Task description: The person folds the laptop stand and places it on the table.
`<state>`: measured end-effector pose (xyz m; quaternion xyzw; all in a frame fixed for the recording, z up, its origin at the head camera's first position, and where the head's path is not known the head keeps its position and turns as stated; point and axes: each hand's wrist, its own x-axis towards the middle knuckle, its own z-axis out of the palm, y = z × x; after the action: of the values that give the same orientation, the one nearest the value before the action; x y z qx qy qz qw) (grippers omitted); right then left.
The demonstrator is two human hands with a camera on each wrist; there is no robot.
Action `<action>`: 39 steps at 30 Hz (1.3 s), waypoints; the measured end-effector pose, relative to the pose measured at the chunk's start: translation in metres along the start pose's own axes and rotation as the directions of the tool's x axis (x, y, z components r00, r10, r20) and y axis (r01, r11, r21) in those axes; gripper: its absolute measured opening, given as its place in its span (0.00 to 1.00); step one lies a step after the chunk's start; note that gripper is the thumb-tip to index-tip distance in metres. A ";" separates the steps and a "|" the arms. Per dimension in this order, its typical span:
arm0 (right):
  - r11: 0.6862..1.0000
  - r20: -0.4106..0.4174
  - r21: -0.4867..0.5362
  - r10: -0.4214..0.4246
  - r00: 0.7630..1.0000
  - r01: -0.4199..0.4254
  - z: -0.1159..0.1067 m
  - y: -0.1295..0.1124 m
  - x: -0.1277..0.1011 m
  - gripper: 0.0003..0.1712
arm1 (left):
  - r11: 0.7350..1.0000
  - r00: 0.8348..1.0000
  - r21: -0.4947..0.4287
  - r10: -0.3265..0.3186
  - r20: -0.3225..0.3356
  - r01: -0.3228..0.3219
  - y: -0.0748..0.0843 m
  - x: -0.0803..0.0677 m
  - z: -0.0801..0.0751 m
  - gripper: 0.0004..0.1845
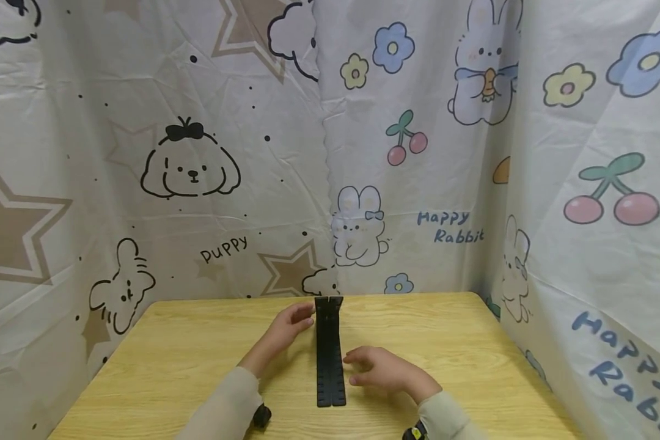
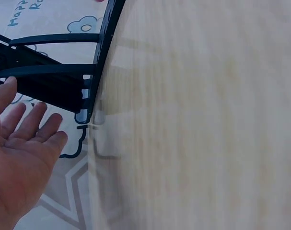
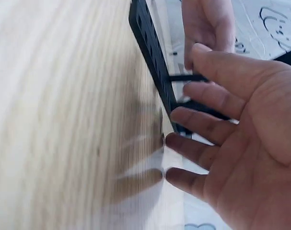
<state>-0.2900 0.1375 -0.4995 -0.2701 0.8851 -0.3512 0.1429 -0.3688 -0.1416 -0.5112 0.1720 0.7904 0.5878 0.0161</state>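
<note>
A long, narrow black folding stand point(image 1: 329, 360) stands on the wooden table, running from the far edge towards me. Its slotted base rail point(image 3: 150, 50) shows in the right wrist view, and in the left wrist view slim struts point(image 2: 54, 70) rise from it. Beside the far left end of the stand is my left hand point(image 1: 288, 327), fingers loosely bent, palm towards the stand. My right hand point(image 1: 382, 370) is at its right side, with fingers spread and relaxed. Neither hand grips the stand; light contact at the fingertips I cannot tell.
The light wooden table point(image 1: 429, 330) extends to both sides of the stand. Behind it and along the sides hangs a printed curtain point(image 1: 286, 177) with cartoon animals, flowers and stars. Dark wrist devices, such as the right one point(image 1: 415, 431), sit at both sleeves.
</note>
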 end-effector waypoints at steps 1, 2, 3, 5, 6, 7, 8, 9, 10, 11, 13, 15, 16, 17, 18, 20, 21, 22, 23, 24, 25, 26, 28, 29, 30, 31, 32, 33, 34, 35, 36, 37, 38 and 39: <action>1.000 -0.009 0.016 -0.005 1.000 0.005 -0.003 0.003 0.002 0.25 | 1.000 1.000 0.005 -0.002 -0.010 0.002 0.000 -0.001 0.000 0.21; 1.000 -0.023 0.021 -0.014 1.000 0.015 -0.005 0.007 0.003 0.25 | 1.000 1.000 0.013 -0.006 -0.020 0.007 0.000 -0.003 0.001 0.20; 0.999 -0.040 0.030 -0.020 0.999 0.021 -0.007 0.010 0.005 0.25 | 1.000 1.000 0.027 -0.010 -0.028 0.011 0.000 -0.004 0.002 0.19; 0.999 -0.074 0.034 -0.035 0.997 0.037 -0.010 0.017 0.010 0.23 | 0.998 0.999 0.055 -0.020 -0.037 0.022 -0.001 -0.006 0.004 0.17; 0.998 -0.092 0.033 -0.042 0.995 0.045 -0.011 0.020 0.012 0.23 | 0.997 0.999 0.074 -0.022 -0.033 0.025 -0.001 -0.007 0.006 0.17; 0.998 -0.110 0.025 -0.052 0.993 0.055 -0.012 0.023 0.015 0.22 | 0.996 0.999 0.090 -0.026 -0.028 0.028 -0.001 -0.008 0.006 0.18; 0.998 -0.128 0.015 -0.061 0.990 0.064 -0.012 0.025 0.017 0.21 | 0.994 0.999 0.103 -0.026 -0.023 0.028 -0.002 -0.009 0.007 0.19; 0.997 -0.144 0.020 -0.067 0.987 0.071 -0.013 0.026 0.020 0.20 | 0.993 1.000 0.117 -0.025 -0.019 0.027 -0.002 -0.009 0.008 0.19; 0.997 -0.165 0.018 -0.074 0.983 0.079 -0.013 0.027 0.022 0.19 | 0.992 1.000 0.126 -0.025 -0.017 0.027 -0.002 -0.009 0.008 0.20; 0.996 -0.191 0.013 -0.080 0.978 0.084 -0.013 0.028 0.025 0.18 | 0.990 1.000 0.136 -0.022 -0.013 0.023 -0.001 -0.010 0.009 0.20; 0.996 -0.258 0.025 -0.080 0.963 0.090 -0.013 0.029 0.030 0.16 | 0.990 1.000 0.142 -0.022 -0.008 0.023 -0.001 -0.010 0.009 0.21; 0.995 -0.336 0.057 -0.057 0.940 0.080 -0.012 0.029 0.036 0.15 | 0.988 1.000 0.151 -0.020 -0.006 0.021 -0.001 -0.010 0.010 0.21; 0.995 -0.373 0.067 -0.046 0.927 0.076 -0.012 0.029 0.039 0.14 | 0.988 1.000 0.151 -0.022 -0.006 0.023 -0.001 -0.009 0.010 0.20; 0.994 -0.404 0.088 -0.029 0.914 0.071 -0.011 0.030 0.043 0.14 | 0.988 1.000 0.151 -0.025 -0.005 0.026 -0.001 -0.009 0.010 0.20; 0.992 -0.427 0.110 -0.014 0.904 0.067 -0.010 0.031 0.046 0.13 | 0.988 1.000 0.152 -0.027 -0.005 0.028 -0.002 -0.008 0.010 0.19; 0.989 -0.447 0.132 0.000 0.894 0.066 -0.009 0.033 0.053 0.13 | 0.987 0.999 0.157 -0.031 -0.006 0.032 -0.003 -0.008 0.011 0.19; 0.988 -0.448 0.140 -0.001 0.894 0.072 -0.009 0.034 0.057 0.13 | 0.987 0.999 0.153 -0.036 -0.007 0.037 -0.004 -0.007 0.010 0.18; 0.988 -0.447 0.132 -0.014 0.894 0.081 -0.009 0.035 0.060 0.13 | 0.988 0.999 0.146 -0.042 -0.008 0.042 -0.005 -0.006 0.010 0.18; 0.988 -0.444 0.131 -0.021 0.896 0.088 -0.009 0.035 0.063 0.13 | 0.989 0.999 0.142 -0.044 -0.008 0.045 -0.006 -0.006 0.010 0.18; 0.987 -0.439 0.127 -0.032 0.898 0.098 -0.009 0.036 0.065 0.13 | 0.989 0.999 0.140 -0.041 -0.007 0.042 -0.007 -0.005 0.010 0.17; 0.987 -0.433 0.125 -0.041 0.900 0.106 -0.009 0.036 0.067 0.13 | 0.991 0.999 0.128 -0.044 -0.008 0.045 -0.008 -0.005 0.010 0.17; 0.986 -0.429 0.127 -0.047 0.902 0.111 -0.009 0.036 0.068 0.13 | 0.992 0.999 0.119 -0.045 -0.009 0.046 -0.009 -0.004 0.010 0.17; 0.986 -0.418 0.119 -0.057 0.906 0.117 -0.010 0.037 0.071 0.12 | 0.994 0.999 0.102 -0.046 -0.008 0.047 -0.010 -0.003 0.009 0.16; 0.986 -0.410 0.124 -0.054 0.910 0.114 -0.010 0.037 0.072 0.12 | 0.994 0.999 0.099 -0.044 -0.008 0.044 -0.010 -0.003 0.009 0.15; 0.986 -0.406 0.124 -0.055 0.912 0.114 -0.010 0.037 0.073 0.12 | 0.994 0.999 0.099 -0.042 -0.007 0.042 -0.009 -0.002 0.008 0.15; 0.986 -0.404 0.117 -0.060 0.913 0.116 -0.010 0.037 0.074 0.12 | 0.994 0.999 0.095 -0.044 -0.007 0.044 -0.009 -0.002 0.008 0.15; 0.987 -0.401 0.112 -0.063 0.914 0.117 -0.010 0.038 0.076 0.12 | 0.994 0.999 0.102 -0.040 -0.007 0.040 -0.008 -0.001 0.008 0.15; 0.988 -0.400 0.105 -0.065 0.914 0.117 -0.010 0.038 0.077 0.11 | 0.993 0.999 0.112 -0.038 -0.006 0.038 -0.008 -0.001 0.008 0.15; 0.988 -0.400 0.101 -0.070 0.914 0.120 -0.010 0.039 0.079 0.11 | 0.992 0.999 0.124 -0.032 -0.005 0.033 -0.007 0.000 0.007 0.15; 0.988 -0.401 0.096 -0.075 0.913 0.123 -0.010 0.039 0.081 0.10 | 0.990 1.000 0.138 -0.029 -0.004 0.030 -0.007 0.001 0.007 0.15; 0.988 -0.401 0.092 -0.076 0.913 0.123 -0.009 0.040 0.083 0.09 | 0.988 1.000 0.156 -0.021 0.001 0.021 -0.007 0.002 0.007 0.15; 0.989 -0.400 0.086 -0.077 0.913 0.121 -0.009 0.040 0.084 0.09 | 0.985 1.000 0.172 -0.020 0.003 0.019 -0.007 0.003 0.007 0.15; 0.990 -0.396 0.085 -0.072 0.915 0.115 -0.009 0.041 0.086 0.08 | 0.983 1.000 0.185 -0.020 0.004 0.019 -0.006 0.004 0.006 0.14; 0.990 -0.395 0.086 -0.070 0.916 0.113 -0.009 0.041 0.087 0.08 | 0.980 1.000 0.196 -0.023 0.008 0.021 -0.006 0.004 0.006 0.14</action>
<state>-0.3799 0.1166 -0.5271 -0.2278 0.8621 -0.4510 -0.0389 -0.3731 -0.1363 -0.5183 0.1669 0.8463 0.5058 0.0098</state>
